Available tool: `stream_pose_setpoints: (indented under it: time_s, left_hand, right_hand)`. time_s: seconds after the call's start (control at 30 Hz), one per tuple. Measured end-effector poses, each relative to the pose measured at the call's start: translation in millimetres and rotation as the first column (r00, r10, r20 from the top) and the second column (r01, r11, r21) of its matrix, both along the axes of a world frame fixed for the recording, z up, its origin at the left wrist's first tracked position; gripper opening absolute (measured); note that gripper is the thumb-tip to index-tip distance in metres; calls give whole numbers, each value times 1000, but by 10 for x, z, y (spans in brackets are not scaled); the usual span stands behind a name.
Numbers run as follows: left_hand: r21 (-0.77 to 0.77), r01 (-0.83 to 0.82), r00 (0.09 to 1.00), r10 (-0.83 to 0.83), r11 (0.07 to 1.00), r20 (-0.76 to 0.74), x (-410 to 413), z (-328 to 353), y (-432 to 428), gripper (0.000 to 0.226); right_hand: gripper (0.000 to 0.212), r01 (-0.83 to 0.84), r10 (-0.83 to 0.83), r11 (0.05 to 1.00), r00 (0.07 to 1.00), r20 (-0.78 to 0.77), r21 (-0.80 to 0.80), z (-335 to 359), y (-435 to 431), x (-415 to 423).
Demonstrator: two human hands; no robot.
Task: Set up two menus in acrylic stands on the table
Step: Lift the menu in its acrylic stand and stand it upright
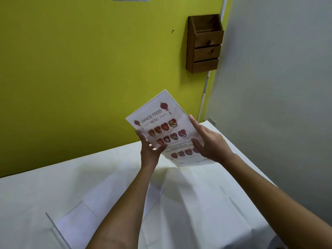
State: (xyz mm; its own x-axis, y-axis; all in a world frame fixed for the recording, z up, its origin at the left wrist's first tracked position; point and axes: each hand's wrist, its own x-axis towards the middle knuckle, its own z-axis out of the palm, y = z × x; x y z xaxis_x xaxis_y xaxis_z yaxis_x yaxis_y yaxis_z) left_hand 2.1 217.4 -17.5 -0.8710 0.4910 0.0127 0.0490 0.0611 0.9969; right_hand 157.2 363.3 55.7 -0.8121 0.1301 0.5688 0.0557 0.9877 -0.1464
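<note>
I hold a "Chinese Food Menu" sheet inside a clear acrylic stand (161, 123) tilted to the left, above the far part of the white table (206, 203). My left hand (150, 151) grips its lower left edge, thumb on the front. My right hand (208, 142) clasps the right edge with fingers along the side. Flat on the table at the near left lies a second clear acrylic stand (71, 221), with a white sheet (115, 198) lying under my left forearm; I cannot tell whether the sheet is inside that stand.
A yellow-green wall (89, 69) rises right behind the table. A brown wooden slatted holder (203, 44) hangs on it at upper right. A grey wall (278, 87) borders the table's right side. The white cloth shows fold creases.
</note>
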Motion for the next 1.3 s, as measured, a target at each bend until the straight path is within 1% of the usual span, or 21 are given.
stream_pose_setpoints:
  time_s: [0.1,0.17,0.23,0.33,0.37,0.43,0.5,0.57,0.63,0.7,0.8,0.97,1.1,1.2,1.3]
  left_hand:
    - [-48,-41,997,38,998,-64,2,31,77,125]
    - [-47,-102,993,99,994,-58,13,70,127,114]
    - [-63,-166,983,160,984,-94,-20,145,161,101]
    - [-83,-228,955,206,970,-214,-163,263,130,94]
    - [-84,-244,944,217,966,-249,-234,300,94,95]
    - [-98,-271,918,226,958,-325,-380,382,-8,106]
    - [-175,-338,872,238,925,-428,-511,466,-111,112]
    - [-248,-395,825,223,885,-519,-622,522,-224,111]
    - [-273,-403,798,190,874,-572,-744,515,-332,110]
    - [-287,-419,775,175,861,-608,-882,490,-427,109]
    - [-290,-440,756,176,850,-631,-1061,431,-521,109]
    - [-310,-470,750,189,826,-634,-1249,308,-606,108]
    - [-343,-431,771,142,835,-621,-1316,273,-571,106]
    - [-371,-400,784,104,838,-611,-1318,286,-504,104]
    - [-404,-377,796,68,834,-602,-1285,264,-461,103]
  right_hand:
    - [84,-8,7,999,1000,12,50,3,166,-55]
    - [94,-16,14,998,1000,22,64,20,262,-115]
    - [101,5,-6,999,1000,28,36,39,320,-194]
    - [107,39,-40,995,999,-15,-94,49,379,-377]
    - [105,45,-49,990,999,-24,-134,33,388,-459]
    - [97,76,-83,978,996,-29,-194,-44,380,-652]
    - [93,81,-92,961,995,-31,-266,-127,364,-831]
    - [96,87,-104,939,994,-32,-334,-224,299,-979]
    - [94,123,-144,900,989,-18,-419,-294,211,-1111]
    - [91,159,-174,834,985,22,-528,-339,122,-1266]
    - [88,166,-172,775,984,48,-610,-416,39,-1501]
    - [87,162,-144,760,986,80,-629,-560,8,-1773]
    - [90,180,-159,758,983,90,-627,-619,78,-1849]
    - [93,175,-158,742,984,85,-647,-636,165,-1844]
    - [92,195,-155,712,981,121,-675,-663,208,-1814]
